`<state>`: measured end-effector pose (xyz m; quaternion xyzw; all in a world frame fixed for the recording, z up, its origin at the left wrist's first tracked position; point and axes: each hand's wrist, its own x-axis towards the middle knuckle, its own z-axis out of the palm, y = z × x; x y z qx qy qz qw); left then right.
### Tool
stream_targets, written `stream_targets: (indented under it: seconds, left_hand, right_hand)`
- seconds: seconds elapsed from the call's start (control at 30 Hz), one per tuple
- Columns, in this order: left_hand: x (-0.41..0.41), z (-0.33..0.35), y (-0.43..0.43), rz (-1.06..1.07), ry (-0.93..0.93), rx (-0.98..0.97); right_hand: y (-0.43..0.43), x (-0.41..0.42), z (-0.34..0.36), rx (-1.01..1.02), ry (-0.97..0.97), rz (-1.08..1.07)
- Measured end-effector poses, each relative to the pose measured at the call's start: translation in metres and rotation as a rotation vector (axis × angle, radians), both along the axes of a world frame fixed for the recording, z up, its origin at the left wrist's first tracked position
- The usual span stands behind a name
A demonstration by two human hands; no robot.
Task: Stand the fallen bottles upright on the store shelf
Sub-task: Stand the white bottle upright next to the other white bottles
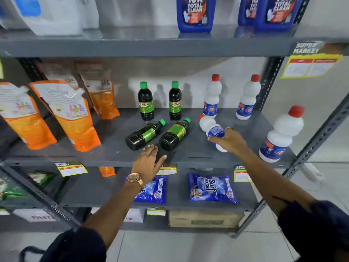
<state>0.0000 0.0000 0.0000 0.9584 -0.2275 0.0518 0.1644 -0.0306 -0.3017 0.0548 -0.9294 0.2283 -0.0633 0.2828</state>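
Note:
Two dark green-labelled bottles lie on their sides on the grey middle shelf (105, 154), the left one (144, 135) and the right one (174, 134), caps pointing back right. A white bottle with a red cap (209, 125) also lies fallen; my right hand (229, 139) is wrapped over its lower half. My left hand (149, 161) hovers open at the shelf's front edge, just below the bases of the two lying dark bottles. Two dark bottles (145, 101) (174, 101) and three white ones (212, 96) (248, 97) (282, 134) stand upright.
Orange refill pouches (73, 118) lean at the left of the middle shelf. Blue jugs (195, 14) stand on the shelf above. Blue detergent packets (211, 188) lie on the shelf below. A perforated metal upright (319, 137) frames the right side.

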Motion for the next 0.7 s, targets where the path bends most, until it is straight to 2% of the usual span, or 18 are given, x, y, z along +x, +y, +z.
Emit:
stream_targets:
  seconds: [0.17, 0.27, 0.43, 0.5, 0.57, 0.63, 0.7]
  left_hand:
    - [0.027, -0.015, -0.014, -0.013, -0.001, -0.015]
    - [0.029, -0.017, -0.015, -0.017, -0.050, -0.035]
    - [0.033, -0.029, -0.013, 0.020, -0.111, -0.045]
    - [0.033, -0.030, -0.015, 0.027, -0.114, -0.052]
    - [0.035, -0.030, -0.016, 0.027, -0.112, -0.058]
    - [0.037, -0.030, -0.017, 0.033, -0.109, -0.059]
    - [0.040, -0.031, -0.017, 0.039, -0.101, -0.066]
  right_hand:
    - [-0.003, 0.042, -0.005, 0.018, 0.187, -0.056]
    - [-0.011, 0.047, -0.011, 0.031, 0.156, -0.060]
    - [-0.011, 0.047, -0.035, 0.104, -0.110, -0.209]
    - [-0.006, 0.047, -0.045, 0.155, -0.389, -0.242]
    - [0.002, 0.050, -0.051, 0.320, -0.670, -0.240]
    - [0.007, 0.056, -0.056, 0.465, -0.780, -0.247]
    - [0.007, 0.065, -0.059, 0.526, -0.798, -0.243]
